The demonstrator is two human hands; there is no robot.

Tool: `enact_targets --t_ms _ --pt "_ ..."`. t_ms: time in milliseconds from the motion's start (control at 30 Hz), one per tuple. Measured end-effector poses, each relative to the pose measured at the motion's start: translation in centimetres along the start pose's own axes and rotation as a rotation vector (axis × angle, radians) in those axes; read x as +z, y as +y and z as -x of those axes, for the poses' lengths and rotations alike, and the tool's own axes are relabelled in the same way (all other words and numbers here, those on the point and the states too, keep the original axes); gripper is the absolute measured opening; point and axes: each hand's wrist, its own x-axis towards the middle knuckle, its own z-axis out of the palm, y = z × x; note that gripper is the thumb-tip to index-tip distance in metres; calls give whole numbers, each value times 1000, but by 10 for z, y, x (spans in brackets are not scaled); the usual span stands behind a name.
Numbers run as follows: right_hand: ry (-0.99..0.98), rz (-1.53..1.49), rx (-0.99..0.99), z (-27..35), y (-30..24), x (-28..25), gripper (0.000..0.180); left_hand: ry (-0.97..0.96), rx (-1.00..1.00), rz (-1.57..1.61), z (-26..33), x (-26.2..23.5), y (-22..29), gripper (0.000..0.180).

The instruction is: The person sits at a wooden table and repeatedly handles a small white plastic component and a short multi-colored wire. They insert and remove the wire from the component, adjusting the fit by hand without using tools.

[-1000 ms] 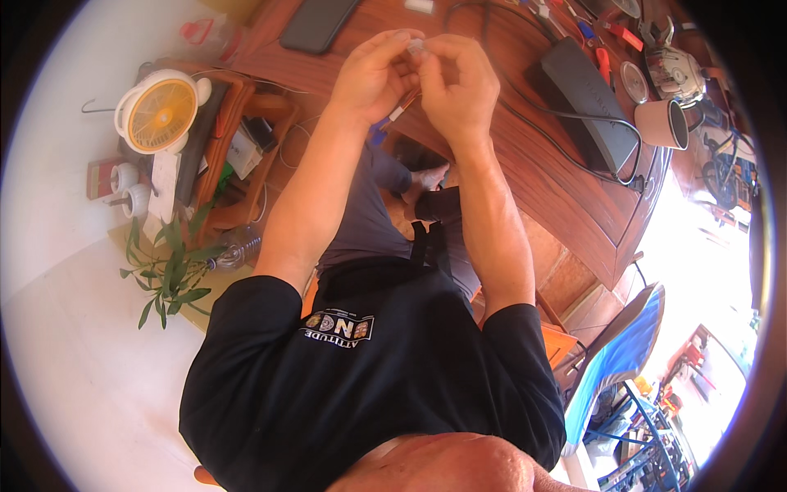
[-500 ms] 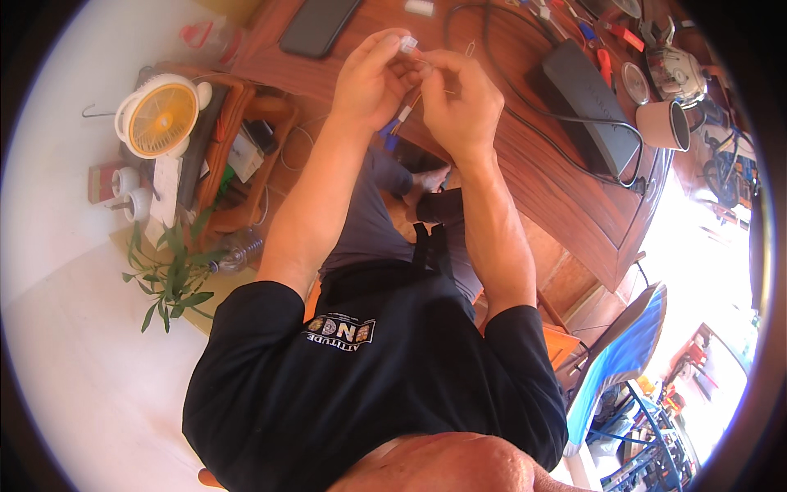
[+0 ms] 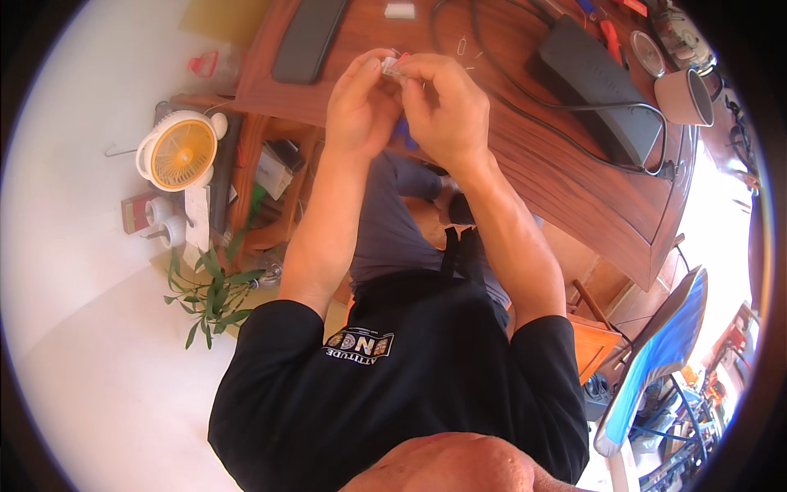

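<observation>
Above the near edge of the wooden desk (image 3: 566, 189), my two hands meet. My left hand (image 3: 359, 107) is closed, its thumb and fingers pinching a small white plastic connector (image 3: 389, 66). A bit of red wire shows at the connector. Against its other side, the closed fingers of my right hand (image 3: 449, 111) press together at the connector and wire; exactly what they pinch is too small to make out. Something blue (image 3: 403, 133) hangs partly hidden below my hands.
A black phone (image 3: 308, 41) lies left on the desk, a white block (image 3: 400, 11) at the back. To the right are a black box (image 3: 598, 90) with a looping cable, a paper clip (image 3: 461, 45) and a cup (image 3: 684, 97). A yellow-white fan (image 3: 182, 154) stands left.
My right fingers have moved up and left, close against the connector. The wires that dangled below are now mostly hidden. The whole view has shifted slightly.
</observation>
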Motion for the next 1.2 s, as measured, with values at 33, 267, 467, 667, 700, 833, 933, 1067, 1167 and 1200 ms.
enact_targets --t_ms 33,267,467,667,700,833,933,1067,1167,1200 --pt "-13 9 8 0 0 -1 11 -16 0 10 -1 -1 0 25" --pt "0 -4 -30 0 2 1 11 11 3 5 -2 -1 0 24" --pt "6 14 -58 1 4 1 11 20 4 11 1 2 0 27" --pt "-11 20 -46 0 3 1 10 35 19 0 1 3 -1 25" --pt "-12 23 -43 0 3 1 10 34 19 1 1 4 -1 25" --pt "-8 25 -40 1 2 1 10 36 17 -4 2 5 -1 24" --pt "-9 13 -42 1 3 1 10 40 23 -10 2 4 -1 24" --pt "-15 14 -43 1 3 1 10 -22 36 28 1 2 -2 29" --pt "-21 20 -45 0 2 0 10 -29 31 15 1 1 -2 28" --pt "-20 23 -47 0 2 0 10 -26 31 17 1 0 -3 28"
